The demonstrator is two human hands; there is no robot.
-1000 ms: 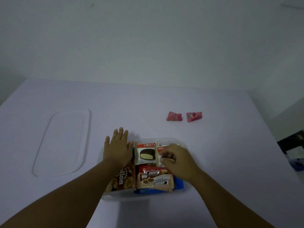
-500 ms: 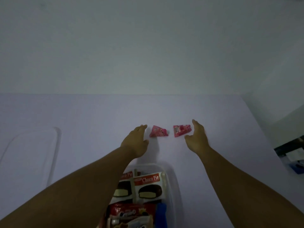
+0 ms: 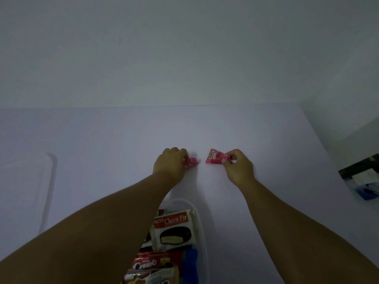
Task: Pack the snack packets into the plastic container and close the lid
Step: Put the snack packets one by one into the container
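We see two pink packets [image 3: 191, 162] [image 3: 215, 159] apart on the table, beyond the open container [image 3: 202, 226] holding packed snacks [image 3: 174, 228].

Dim, flat bluish light, soft faint shadows, slightly soft focus, wide-angle bending at edges
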